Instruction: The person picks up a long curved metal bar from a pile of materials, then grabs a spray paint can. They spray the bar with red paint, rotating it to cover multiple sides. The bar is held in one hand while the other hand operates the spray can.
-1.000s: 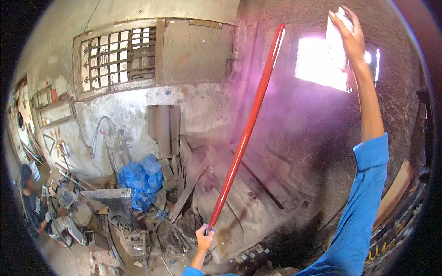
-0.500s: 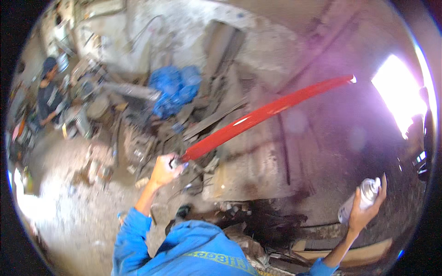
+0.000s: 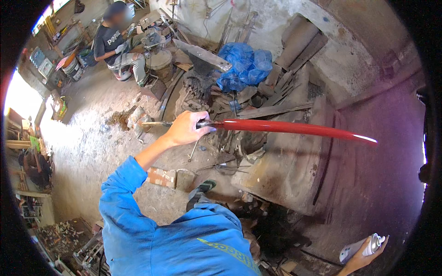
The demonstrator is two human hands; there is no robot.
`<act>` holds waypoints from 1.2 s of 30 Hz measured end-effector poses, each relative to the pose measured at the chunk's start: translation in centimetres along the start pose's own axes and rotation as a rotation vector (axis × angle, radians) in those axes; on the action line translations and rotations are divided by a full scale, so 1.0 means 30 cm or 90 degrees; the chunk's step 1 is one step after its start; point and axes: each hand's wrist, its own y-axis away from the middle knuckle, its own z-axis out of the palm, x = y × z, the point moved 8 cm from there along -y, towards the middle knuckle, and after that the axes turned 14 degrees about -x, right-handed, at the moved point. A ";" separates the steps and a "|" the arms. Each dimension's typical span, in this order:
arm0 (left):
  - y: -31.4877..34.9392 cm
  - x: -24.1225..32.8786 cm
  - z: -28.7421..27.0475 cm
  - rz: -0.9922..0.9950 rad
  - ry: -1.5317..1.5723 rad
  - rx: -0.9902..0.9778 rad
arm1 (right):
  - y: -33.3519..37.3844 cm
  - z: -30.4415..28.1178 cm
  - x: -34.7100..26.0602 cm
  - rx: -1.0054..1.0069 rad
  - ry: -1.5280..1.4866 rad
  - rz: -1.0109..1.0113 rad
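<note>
My left hand (image 3: 186, 129) is closed round a thin, dark rod at the near end of a long, curved, glossy red piece (image 3: 285, 127) shaped like a sword scabbard. The red piece stretches out to the right, nearly level, its far end dipping slightly. Behind the hand, a thin pale shaft (image 3: 156, 123) sticks out to the left. Low at the right rim, my right hand (image 3: 366, 258) grips a white spray can (image 3: 353, 250) with a white nozzle, well apart from the red piece. One finger stretches along by the nozzle; the picture's edge cuts off part of this hand.
A large pale slab (image 3: 271, 175) lies below the red piece. Scrap, boards and a blue plastic bag (image 3: 246, 64) heap against the far wall. Bricks (image 3: 161, 177) lie near my foot. At the far left a co-worker (image 3: 117, 46) sits beside a bucket (image 3: 161, 62).
The view has shifted. The red piece has swung from slanting up rightward to nearly level, and its far tip is lower. The spray can has moved down toward the lower right rim.
</note>
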 end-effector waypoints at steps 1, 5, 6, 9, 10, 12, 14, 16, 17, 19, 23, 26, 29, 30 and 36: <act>0.002 0.017 -0.012 0.023 0.000 0.074 | 0.002 0.002 -0.004 -0.003 -0.005 0.001; -0.003 -0.015 -0.013 -0.032 0.099 0.239 | 0.005 -0.022 -0.042 0.021 -0.021 -0.061; -0.005 -0.016 -0.008 -0.035 0.091 0.261 | 0.013 -0.036 -0.068 0.048 0.023 -0.118; -0.007 -0.013 0.006 -0.020 0.095 0.328 | 0.023 -0.042 -0.017 0.025 -0.005 -0.034; -0.007 -0.008 0.006 -0.014 0.060 0.349 | 0.029 -0.039 0.005 0.021 -0.019 -0.001; -0.014 -0.001 0.004 0.022 0.053 0.394 | 0.048 -0.032 0.035 0.022 -0.034 0.038; -0.030 -0.031 0.017 -0.028 0.093 0.393 | 0.062 -0.027 0.043 0.026 -0.019 0.030; -0.043 -0.046 0.022 -0.061 0.083 0.405 | 0.075 -0.018 0.054 0.020 -0.054 0.030; -0.047 -0.036 0.024 -0.037 0.066 0.414 | 0.083 -0.012 0.064 0.019 -0.094 0.042; -0.070 -0.033 0.037 -0.026 0.058 0.413 | 0.095 -0.002 0.068 0.016 -0.112 0.043; -0.145 -0.014 0.096 0.001 0.138 0.335 | 0.121 0.014 0.086 0.018 -0.089 0.054; -0.242 0.045 0.219 0.005 0.227 0.117 | 0.145 0.007 0.124 0.042 -0.079 0.084; -0.298 0.163 0.404 0.038 0.438 -0.110 | 0.175 -0.006 0.137 0.055 -0.066 0.110; -0.321 0.213 0.458 0.047 0.477 -0.127 | 0.189 -0.015 0.128 0.065 -0.059 0.123; -0.451 0.611 0.710 0.183 0.635 -0.153 | 0.362 -0.010 -0.091 0.164 -0.189 0.181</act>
